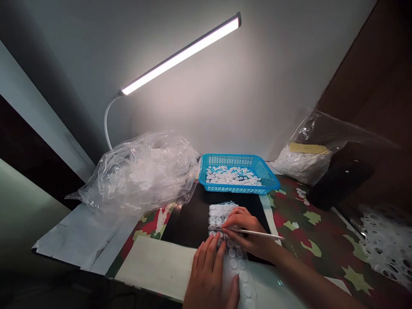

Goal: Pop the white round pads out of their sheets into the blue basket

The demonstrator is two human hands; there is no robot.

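Observation:
A clear strip of white round discs (222, 214) lies on a black mat (189, 221) in front of me. My left hand (210, 274) lies flat on the near part of the strip, fingers spread and pressing it down. My right hand (246, 231) grips a thin white stick (257, 233) like a pen, its tip touching the strip near the left fingertips. Behind the strip stands a blue plastic basket (270, 180) holding several loose white discs.
A crumpled clear plastic bag (141, 171) sits at the back left under a lit white desk lamp (180, 56). A second bag of white discs (304, 165) leans at the back right. A punched white sheet (384, 244) lies at far right on the camouflage tablecloth (309, 240).

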